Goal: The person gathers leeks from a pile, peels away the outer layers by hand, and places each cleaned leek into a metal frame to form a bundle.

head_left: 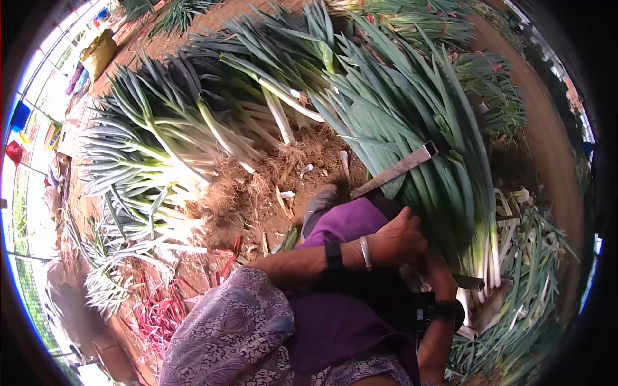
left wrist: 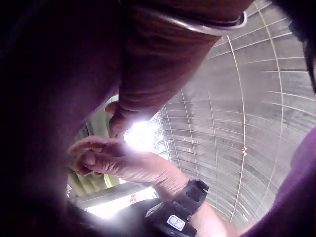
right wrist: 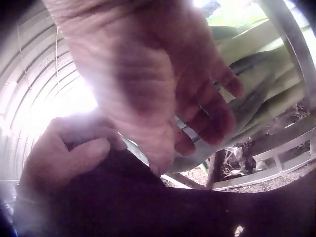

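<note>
A big bundle of leeks (head_left: 418,128) lies in a metal rack in front of the person, green leaves toward the top and white stems lower right. A flat metal bar (head_left: 396,170) crosses the leaves. Close against the bundle's near side are both hands, one by the other. The left hand (head_left: 402,238), wearing a silver bracelet (head_left: 365,252), has bent fingers; its thumb (right wrist: 94,152) shows in the right wrist view. Lower down, the right hand (right wrist: 148,74) reaches over the leeks with loosely bent fingers. What either hand pinches cannot be told, since the fingertips are partly hidden.
Loose leeks (head_left: 174,141) with roots inward lie in an arc on the soil to the left. Red strips (head_left: 161,321) are heaped at lower left. More leek leaves (head_left: 534,283) cover the ground at right, and a yellow sack (head_left: 98,55) stands far left.
</note>
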`<state>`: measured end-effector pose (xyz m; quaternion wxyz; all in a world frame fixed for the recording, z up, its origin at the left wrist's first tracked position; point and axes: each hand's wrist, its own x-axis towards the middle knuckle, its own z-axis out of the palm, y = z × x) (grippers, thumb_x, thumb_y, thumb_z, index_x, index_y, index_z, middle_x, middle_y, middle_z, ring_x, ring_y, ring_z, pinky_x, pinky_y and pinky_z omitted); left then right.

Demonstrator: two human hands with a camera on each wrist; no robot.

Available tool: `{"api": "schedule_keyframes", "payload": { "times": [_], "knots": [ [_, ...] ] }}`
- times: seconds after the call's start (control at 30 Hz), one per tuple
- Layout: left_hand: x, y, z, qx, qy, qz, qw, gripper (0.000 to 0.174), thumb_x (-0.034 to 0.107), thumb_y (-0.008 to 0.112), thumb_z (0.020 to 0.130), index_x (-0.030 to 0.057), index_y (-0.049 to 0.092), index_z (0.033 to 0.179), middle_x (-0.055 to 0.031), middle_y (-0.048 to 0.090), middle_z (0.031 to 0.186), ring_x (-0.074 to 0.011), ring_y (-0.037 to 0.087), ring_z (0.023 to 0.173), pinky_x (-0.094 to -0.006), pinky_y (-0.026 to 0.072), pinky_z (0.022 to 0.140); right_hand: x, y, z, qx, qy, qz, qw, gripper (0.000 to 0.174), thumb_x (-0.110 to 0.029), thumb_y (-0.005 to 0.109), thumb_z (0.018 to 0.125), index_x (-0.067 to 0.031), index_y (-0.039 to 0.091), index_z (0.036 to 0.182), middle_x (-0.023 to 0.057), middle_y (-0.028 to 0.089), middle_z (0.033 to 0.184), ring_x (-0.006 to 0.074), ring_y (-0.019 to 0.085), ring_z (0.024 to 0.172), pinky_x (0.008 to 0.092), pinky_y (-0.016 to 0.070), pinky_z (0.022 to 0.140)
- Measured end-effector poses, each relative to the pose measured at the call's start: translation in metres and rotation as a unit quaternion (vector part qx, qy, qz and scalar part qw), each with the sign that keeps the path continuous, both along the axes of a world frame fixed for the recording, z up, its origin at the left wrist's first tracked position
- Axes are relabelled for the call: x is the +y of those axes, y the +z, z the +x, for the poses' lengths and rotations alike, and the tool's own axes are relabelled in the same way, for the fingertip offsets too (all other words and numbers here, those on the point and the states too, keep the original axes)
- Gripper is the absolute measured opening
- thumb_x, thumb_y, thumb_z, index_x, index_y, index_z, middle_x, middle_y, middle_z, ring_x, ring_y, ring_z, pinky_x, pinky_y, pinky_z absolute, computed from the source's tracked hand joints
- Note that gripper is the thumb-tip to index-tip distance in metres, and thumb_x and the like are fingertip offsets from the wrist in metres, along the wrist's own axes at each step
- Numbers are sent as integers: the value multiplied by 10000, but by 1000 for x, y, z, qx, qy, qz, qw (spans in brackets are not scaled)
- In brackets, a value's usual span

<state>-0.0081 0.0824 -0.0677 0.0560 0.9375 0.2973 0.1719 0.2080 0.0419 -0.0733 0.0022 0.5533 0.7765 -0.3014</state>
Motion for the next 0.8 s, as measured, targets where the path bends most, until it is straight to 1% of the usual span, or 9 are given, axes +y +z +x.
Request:
{"api": "schedule_keyframes", "payload": {
  "times": [0.17, 0.27, 0.37, 0.43, 0.47, 0.57, 0.67, 0.7, 0.8],
  "knots": [
    [4, 8, -20, -68, -20, -9, 997, 163, 247, 609, 777, 126, 593, 884, -18, 575, 812, -223, 545, 854, -440, 393, 852, 16, -2, -9, -35, 13, -20, 999, 342, -175, 671, 793, -36, 586, 1094, 206, 624, 1043, 405, 578, 987, 432, 467, 857],
    [16, 30, -54, -275, -102, -111, 950, 200, 210, 642, 788, 101, 610, 952, -44, 607, 880, -249, 581, 879, -416, 434, 834, 25, -34, 3, -1, -38, -63, 997, 334, -207, 644, 822, -54, 607, 1117, 198, 645, 1060, 378, 603, 1013, 414, 470, 874],
    [24, 9, -112, -340, 78, -86, 933, 245, 120, 685, 807, 83, 629, 1042, -100, 651, 1026, -292, 618, 966, -404, 506, 824, 26, -22, 1, -2, -82, -80, 993, 356, -264, 611, 859, -77, 617, 1162, 187, 656, 1095, 350, 617, 1045, 399, 469, 895],
    [28, -13, -162, -323, 217, -114, 914, 200, 89, 687, 802, 67, 652, 997, -111, 670, 965, -283, 659, 890, -363, 543, 743, 26, 1, -15, -34, -100, -88, 990, 380, -305, 592, 877, -93, 614, 1191, 182, 654, 1118, 340, 618, 1058, 397, 468, 905],
    [32, -46, -185, -331, 299, -119, 887, 204, 124, 670, 785, 105, 636, 985, -107, 640, 912, -329, 625, 778, -412, 518, 661, 25, 11, -23, -53, -108, -96, 988, 393, -324, 584, 883, -100, 610, 1205, 180, 651, 1128, 340, 616, 1061, 400, 468, 907],
    [31, -108, -268, -33, 421, -70, 904, 196, 125, 585, 758, 141, 673, 933, -127, 657, 940, -340, 625, 840, -444, 507, 698, 15, -36, 15, -85, -55, -45, 994, 435, -373, 566, 884, -121, 596, 1237, 183, 632, 1166, 343, 611, 1064, 412, 466, 922],
    [26, -175, -335, 2, 417, -26, 909, 277, 159, 644, 699, 218, 677, 968, -40, 642, 1051, -264, 559, 1061, -485, 370, 931, 19, -29, 9, -48, -14, -16, 999, 439, -399, 561, 882, -124, 604, 1222, 186, 637, 1138, 360, 611, 1033, 429, 473, 906],
    [23, -167, -337, 116, 436, -37, 892, 365, 141, 642, 697, 229, 645, 1051, -28, 638, 1032, -268, 548, 1083, -565, 318, 946, 16, -23, 7, -71, -14, -22, 997, 431, -404, 559, 886, -123, 613, 1208, 183, 644, 1118, 364, 613, 1017, 434, 476, 897],
    [20, -183, -352, 127, 431, -12, 893, 466, 39, 616, 690, 231, 613, 1115, -36, 627, 1021, -278, 530, 1114, -705, 68, 1084, 21, -23, 8, -99, -13, -57, 993, 434, -442, 547, 896, -126, 627, 1183, 174, 656, 1076, 362, 613, 1002, 440, 481, 880]
  ]
}}
